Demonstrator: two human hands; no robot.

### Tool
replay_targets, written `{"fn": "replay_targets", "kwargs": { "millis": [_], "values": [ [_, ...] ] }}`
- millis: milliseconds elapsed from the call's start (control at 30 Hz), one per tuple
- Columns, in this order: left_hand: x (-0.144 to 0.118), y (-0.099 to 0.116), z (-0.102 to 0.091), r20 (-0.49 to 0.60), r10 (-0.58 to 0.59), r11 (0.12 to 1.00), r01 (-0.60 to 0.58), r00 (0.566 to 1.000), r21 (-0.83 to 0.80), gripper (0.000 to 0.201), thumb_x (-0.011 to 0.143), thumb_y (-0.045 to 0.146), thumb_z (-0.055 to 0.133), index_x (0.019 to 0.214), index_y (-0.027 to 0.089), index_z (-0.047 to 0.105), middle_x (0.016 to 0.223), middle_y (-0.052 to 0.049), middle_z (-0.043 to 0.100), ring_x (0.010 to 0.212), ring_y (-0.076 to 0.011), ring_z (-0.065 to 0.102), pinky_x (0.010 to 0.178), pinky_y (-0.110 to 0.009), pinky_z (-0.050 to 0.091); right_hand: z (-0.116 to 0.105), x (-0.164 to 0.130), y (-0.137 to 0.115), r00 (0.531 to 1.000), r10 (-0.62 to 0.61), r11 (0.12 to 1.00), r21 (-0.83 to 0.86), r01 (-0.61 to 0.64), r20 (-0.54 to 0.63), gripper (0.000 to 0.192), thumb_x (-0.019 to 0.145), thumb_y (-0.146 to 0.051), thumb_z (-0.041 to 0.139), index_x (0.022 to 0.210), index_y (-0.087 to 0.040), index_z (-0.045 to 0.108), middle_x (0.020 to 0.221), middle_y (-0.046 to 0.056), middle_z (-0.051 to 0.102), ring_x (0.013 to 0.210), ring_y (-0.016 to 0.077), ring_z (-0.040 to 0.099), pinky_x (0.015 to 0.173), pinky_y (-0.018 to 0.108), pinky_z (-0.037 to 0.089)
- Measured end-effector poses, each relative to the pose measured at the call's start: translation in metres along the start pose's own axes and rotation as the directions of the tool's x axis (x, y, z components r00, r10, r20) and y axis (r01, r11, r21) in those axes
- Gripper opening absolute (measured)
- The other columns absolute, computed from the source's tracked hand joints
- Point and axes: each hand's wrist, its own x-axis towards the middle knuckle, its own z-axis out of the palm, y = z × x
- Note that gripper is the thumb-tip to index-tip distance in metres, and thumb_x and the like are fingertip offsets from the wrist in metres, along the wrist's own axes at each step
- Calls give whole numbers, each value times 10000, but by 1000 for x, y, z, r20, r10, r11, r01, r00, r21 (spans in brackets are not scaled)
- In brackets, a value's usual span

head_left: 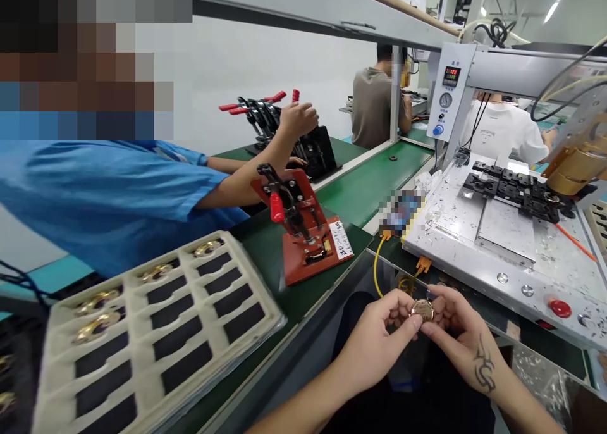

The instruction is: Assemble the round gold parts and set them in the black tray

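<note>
A small round gold watch case is held above my lap, its engraved flat face turned up. My left hand pinches it from the left, thumb on its lower edge. From the right, my right hand grips the other side between thumb and curled fingers. Both hands are closed on it, and some fingertips are hidden behind it. Left of them, a red toggle-clamp fixture with a red-tipped lever stands on the green bench.
A cream tray at left carries several gold watch pieces. A white machine with black fixtures and a red button stands at right. A co-worker in blue reaches toward black clamps. Yellow cables hang near my hands.
</note>
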Motion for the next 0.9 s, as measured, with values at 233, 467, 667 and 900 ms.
{"fn": "replay_targets", "kwargs": {
  "millis": [233, 467, 667, 900],
  "values": [
    [-12, 21, -18, -76, 34, 981, -18, 997, 194, 119, 986, 301, 666, 929, 199, 686, 840, -12, 722, 774, -177, 662, 743, -290, 515, 3, 31, -10, 850, -455, 768, -365, 526, 267, 500, 1012, -147, 697, 1482, -298, 619, 1227, 109, 774, 1043, 252, 783, 885, 341, 661],
    [-18, 97, -88, -158, 426, 744, -246, 891, 621, 165, 1016, 370, 688, 1018, 211, 733, 1000, -60, 780, 904, -217, 706, 836, -327, 535, 21, 63, -14, 845, -501, 779, -329, 534, 186, 415, 942, -156, 724, 1335, -279, 669, 884, 20, 723, 680, 188, 683, 624, 294, 610],
    [28, 121, -165, 84, 674, 374, -437, 734, 818, 483, 987, 520, 641, 601, 263, 507, 595, -16, 539, 652, -216, 536, 778, -377, 495, 30, 71, -19, 909, -414, 873, -266, 409, 39, 292, 946, -274, 726, 1237, -258, 712, 817, 16, 703, 642, 193, 654, 571, 296, 584],
    [62, 159, -197, -204, 792, 474, -369, 575, 800, 456, 1123, 487, 433, 738, 244, 452, 704, 4, 555, 681, -173, 558, 736, -318, 498, 34, 100, 4, 922, -380, 882, -272, 384, 69, 335, 965, -340, 744, 1278, -236, 687, 760, -11, 673, 609, 176, 648, 562, 289, 563]
  ]
}}
